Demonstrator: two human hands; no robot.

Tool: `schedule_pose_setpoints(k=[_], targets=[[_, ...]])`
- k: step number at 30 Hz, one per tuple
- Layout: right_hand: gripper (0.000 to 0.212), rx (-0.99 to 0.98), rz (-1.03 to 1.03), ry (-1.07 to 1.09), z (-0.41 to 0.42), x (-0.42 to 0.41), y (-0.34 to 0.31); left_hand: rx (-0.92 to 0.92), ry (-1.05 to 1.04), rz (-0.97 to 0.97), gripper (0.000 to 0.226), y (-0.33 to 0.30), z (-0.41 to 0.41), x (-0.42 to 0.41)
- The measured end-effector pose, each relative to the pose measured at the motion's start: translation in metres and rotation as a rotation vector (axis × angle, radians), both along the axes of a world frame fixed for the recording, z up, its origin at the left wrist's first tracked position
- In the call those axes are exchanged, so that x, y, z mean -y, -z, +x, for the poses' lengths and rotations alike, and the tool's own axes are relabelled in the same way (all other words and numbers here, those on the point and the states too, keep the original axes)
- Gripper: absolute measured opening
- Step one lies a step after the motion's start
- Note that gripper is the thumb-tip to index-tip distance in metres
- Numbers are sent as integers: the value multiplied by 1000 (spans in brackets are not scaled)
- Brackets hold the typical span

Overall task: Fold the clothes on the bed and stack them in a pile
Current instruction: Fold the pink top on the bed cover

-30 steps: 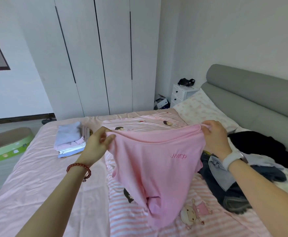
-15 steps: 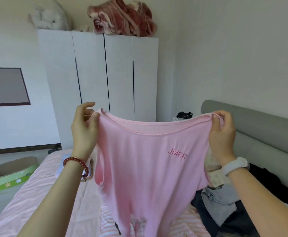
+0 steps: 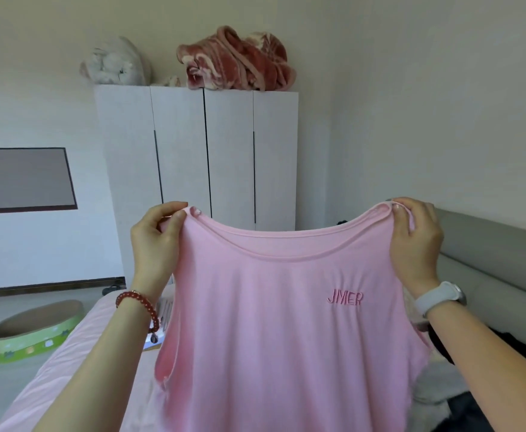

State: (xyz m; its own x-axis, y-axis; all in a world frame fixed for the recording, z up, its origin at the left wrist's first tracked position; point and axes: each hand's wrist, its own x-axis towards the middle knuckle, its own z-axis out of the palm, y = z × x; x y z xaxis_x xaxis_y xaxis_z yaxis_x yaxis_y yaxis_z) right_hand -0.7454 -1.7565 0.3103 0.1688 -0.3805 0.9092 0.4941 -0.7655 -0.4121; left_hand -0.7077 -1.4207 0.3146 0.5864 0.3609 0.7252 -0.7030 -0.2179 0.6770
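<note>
Pink cotton sleeveless top (image 3: 286, 332) now hangs lifted clear of the bed (image 3: 77, 363), my left hand (image 3: 155, 241) and right hand (image 3: 416, 238) fingers pinching its shoulders, ready for folding.

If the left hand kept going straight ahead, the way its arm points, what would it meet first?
Probably the white wardrobe: it stands directly behind the left hand, which pinches the pink top by its shoulder. Nothing shows between them, though depth is unclear.
</note>
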Motion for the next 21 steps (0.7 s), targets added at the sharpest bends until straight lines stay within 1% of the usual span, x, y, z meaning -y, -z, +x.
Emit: schedule_pose_setpoints(k=[6,12,17,19,21], targets=[[16,-261,-9,-23,76,16,60,-233,31,80,15,64,82,9],[20,-624,45,32,218,29,157,-501,37,178,16,161,230,24],[27,-1009,134,27,353,31,266,-702,-49,295,17,277,362,37],[41,-1214,166,-20,391,24,317,-775,-62,366,23,333,395,41],[52,-1385,113,-47,412,16,371,-877,-54,423,32,387,411,45]])
